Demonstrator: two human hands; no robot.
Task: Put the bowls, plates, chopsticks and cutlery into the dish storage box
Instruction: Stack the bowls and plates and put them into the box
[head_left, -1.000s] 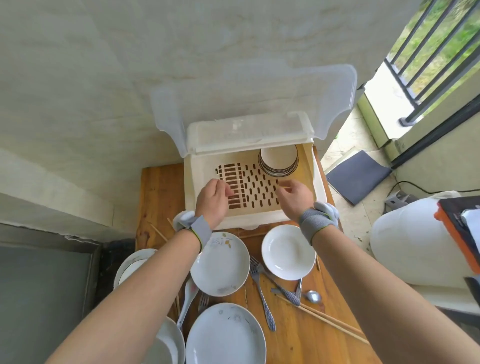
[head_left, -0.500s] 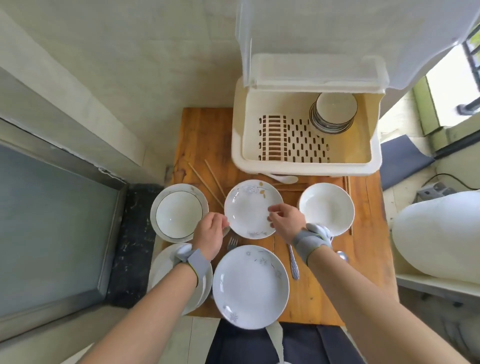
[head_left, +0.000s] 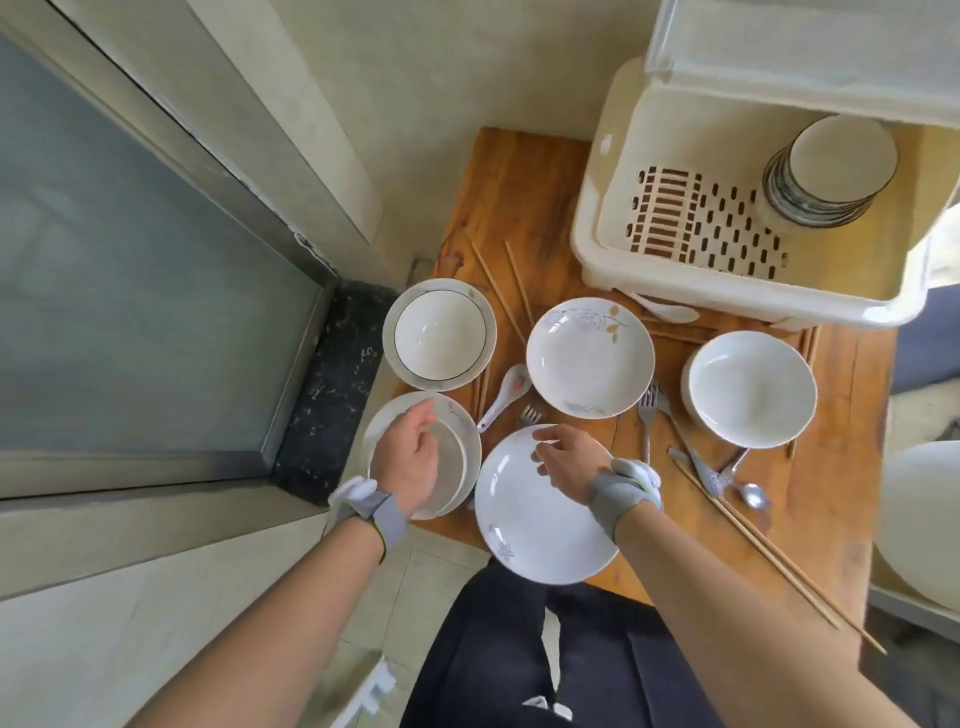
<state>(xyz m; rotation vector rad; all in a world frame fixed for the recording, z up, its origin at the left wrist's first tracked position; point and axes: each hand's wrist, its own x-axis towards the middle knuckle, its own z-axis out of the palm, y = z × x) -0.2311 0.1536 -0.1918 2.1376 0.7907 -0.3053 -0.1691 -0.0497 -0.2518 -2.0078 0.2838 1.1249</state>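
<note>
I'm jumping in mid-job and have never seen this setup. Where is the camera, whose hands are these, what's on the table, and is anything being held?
There is no machine here. A person works bare-handed, and a camera worn on their head looks down, so this single view shows their own arms. On the wooden table stands the dish storage box, lid up, with a stack of dishes inside. Outside it lie a bowl on a plate, a flowered deep plate, a white bowl, a ceramic spoon, forks, a metal spoon and chopsticks. The left hand is over stacked plates. The right hand reaches over the large plate, fingers near its far rim. Neither plainly grips anything.
</note>
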